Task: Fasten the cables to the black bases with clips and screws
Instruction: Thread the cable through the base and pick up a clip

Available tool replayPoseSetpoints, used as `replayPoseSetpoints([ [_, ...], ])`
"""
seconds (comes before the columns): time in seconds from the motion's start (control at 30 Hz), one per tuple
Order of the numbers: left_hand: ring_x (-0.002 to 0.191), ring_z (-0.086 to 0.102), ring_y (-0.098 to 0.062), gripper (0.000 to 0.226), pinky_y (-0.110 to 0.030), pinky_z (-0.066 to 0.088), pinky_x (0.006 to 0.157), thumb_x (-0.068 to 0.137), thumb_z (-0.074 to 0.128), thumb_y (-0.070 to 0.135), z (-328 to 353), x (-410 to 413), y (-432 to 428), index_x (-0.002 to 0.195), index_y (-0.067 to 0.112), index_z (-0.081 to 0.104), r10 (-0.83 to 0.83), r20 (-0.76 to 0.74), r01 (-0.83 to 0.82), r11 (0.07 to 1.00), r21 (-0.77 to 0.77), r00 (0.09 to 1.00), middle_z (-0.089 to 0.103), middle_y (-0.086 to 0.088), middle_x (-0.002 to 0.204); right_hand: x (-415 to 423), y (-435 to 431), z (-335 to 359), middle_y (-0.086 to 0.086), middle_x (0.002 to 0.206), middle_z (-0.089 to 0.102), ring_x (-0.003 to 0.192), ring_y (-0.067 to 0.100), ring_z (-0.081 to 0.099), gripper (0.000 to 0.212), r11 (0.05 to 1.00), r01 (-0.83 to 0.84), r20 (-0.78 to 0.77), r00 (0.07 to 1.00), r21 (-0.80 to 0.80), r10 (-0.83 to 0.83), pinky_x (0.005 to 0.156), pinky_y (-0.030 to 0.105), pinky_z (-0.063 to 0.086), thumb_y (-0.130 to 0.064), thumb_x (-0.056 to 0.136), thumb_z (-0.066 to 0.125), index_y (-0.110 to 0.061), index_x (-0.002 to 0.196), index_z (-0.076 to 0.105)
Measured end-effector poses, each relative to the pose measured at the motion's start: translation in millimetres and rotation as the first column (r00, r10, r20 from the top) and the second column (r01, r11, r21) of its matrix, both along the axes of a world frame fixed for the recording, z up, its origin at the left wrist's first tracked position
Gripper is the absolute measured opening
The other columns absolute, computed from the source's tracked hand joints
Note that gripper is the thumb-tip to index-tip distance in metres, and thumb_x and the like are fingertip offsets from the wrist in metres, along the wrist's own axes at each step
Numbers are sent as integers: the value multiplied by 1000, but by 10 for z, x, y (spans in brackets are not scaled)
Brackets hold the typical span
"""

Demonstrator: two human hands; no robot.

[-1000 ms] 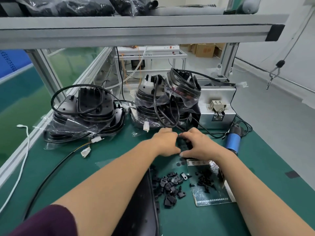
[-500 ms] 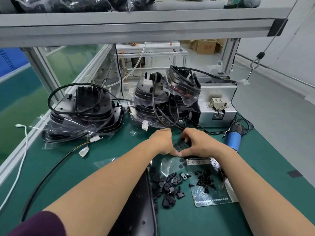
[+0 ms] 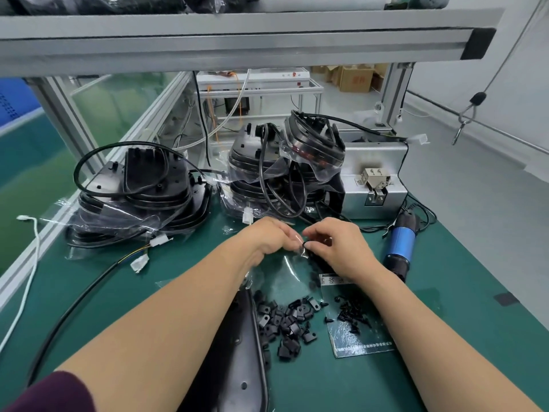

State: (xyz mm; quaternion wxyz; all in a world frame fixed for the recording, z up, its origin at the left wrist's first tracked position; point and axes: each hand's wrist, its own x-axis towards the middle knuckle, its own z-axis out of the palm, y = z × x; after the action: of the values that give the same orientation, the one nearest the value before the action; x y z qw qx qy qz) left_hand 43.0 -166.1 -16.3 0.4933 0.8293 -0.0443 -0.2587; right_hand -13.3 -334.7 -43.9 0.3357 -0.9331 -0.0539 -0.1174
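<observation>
Green tabletop [image 3: 460, 337] carries stacks of bagged black bases [image 3: 148, 185] with looped cables [image 3: 89, 162]; one black base [image 3: 234, 367] lies flat between the forearms, its long axis running away from the person toward the hands. Left hand [image 3: 267, 236] pinches the top of a clear bag [image 3: 285, 272] while right hand [image 3: 338, 245] fingers close narrowly on a small black piece [image 3: 306, 244], its facing too small to read. So light a pinch beside slick film could let it slip among loose clips [image 3: 285, 322] and screws [image 3: 352, 315].
</observation>
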Motion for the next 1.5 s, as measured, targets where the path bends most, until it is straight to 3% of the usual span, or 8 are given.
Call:
replayPoseSetpoints([
  [0.23,96,60,-9,24,-31,33,100,76,76,2,-50,7,10,61,21,75,13,-28,-15,997,-73,1000,75,7,75,-70,34,-20,-9,90,70,85,6,60,10,998,64,56,996,10,-65,76,3,38,-21,83,79,-22,93,78],
  [0.43,113,57,-18,21,-37,28,109,75,77,3,-88,22,21,63,20,74,32,-37,-36,994,-100,999,76,2,88,-68,96,-49,-5,91,67,90,16,61,6,993,52,79,996,-108,-44,85,39,50,-22,88,72,-19,93,74],
  [0.57,108,57,-15,10,-35,29,107,76,77,4,-83,10,22,77,14,75,46,-41,-50,994,-97,998,75,0,92,-66,100,-50,-9,87,62,85,14,58,5,989,62,84,995,-135,-51,81,39,50,-25,88,71,-22,86,68],
  [0.7,97,58,-10,25,-35,30,108,77,75,2,-86,11,24,61,22,73,14,-26,-16,994,-107,1000,73,7,74,-52,70,-25,-8,89,62,85,13,58,9,996,37,30,999,-86,-35,82,37,51,-24,87,72,-27,87,63],
  [0.87,115,56,-20,20,-42,26,114,75,76,2,-106,16,20,65,19,75,28,-24,-30,995,-99,999,74,3,81,-88,109,-69,-6,96,65,94,16,60,7,992,28,51,998,-127,-22,86,37,48,-23,91,68,-21,98,71],
  [1.13,102,60,-14,24,-33,28,98,78,76,16,-117,0,8,54,19,71,79,2,-78,988,-131,997,72,-1,76,-99,139,-78,-10,89,57,84,15,56,5,979,55,115,993,-195,-33,74,35,45,-27,92,62,-24,90,59],
  [1.3,105,61,-21,11,-33,29,102,80,74,16,-117,-3,11,69,13,74,53,-6,-54,991,-120,999,71,-2,73,-96,117,-84,-11,88,55,79,10,53,8,983,12,45,999,-182,-4,73,33,45,-31,91,58,-29,86,52],
  [1.5,96,61,-12,10,-29,34,88,79,77,19,-104,-31,14,69,18,76,26,21,-25,996,-85,999,75,-4,87,-115,60,49,-8,82,63,77,7,57,9,997,50,20,998,67,-51,71,26,43,-18,90,64,-22,81,62],
])
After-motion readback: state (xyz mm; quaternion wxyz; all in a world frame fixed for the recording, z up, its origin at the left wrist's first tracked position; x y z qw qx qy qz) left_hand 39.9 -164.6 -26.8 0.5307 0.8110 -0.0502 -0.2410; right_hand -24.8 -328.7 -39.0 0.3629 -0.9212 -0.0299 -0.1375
